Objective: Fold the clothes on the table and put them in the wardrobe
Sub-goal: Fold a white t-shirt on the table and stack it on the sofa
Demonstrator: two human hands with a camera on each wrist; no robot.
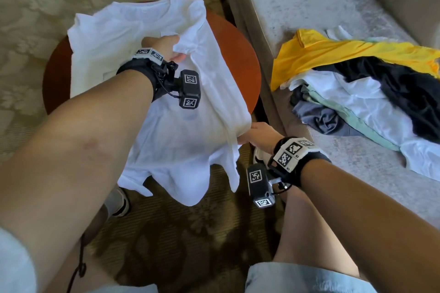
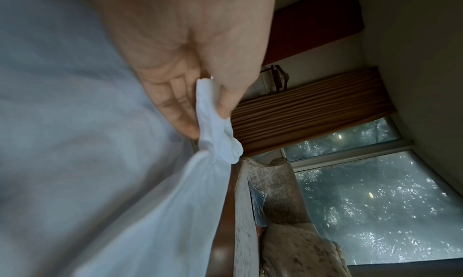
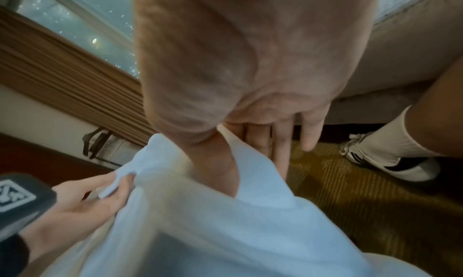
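White shirt covers the round table at frame centre. Your left hand pinches its upper edge; your right hand, lower right, pinches its side fold. 1 clothes pile sits right.

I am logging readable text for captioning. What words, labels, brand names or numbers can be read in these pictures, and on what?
None can be read with confidence.
Black-and-white square marker codes on the wrist bands and black wrist cameras: patterns only, no words.
Tiny marks at the right band's edge: too small to read.
White cotton T-shirt on the round red-brown wooden table: no print visible.
Striped white sneaker: no readable brand name.
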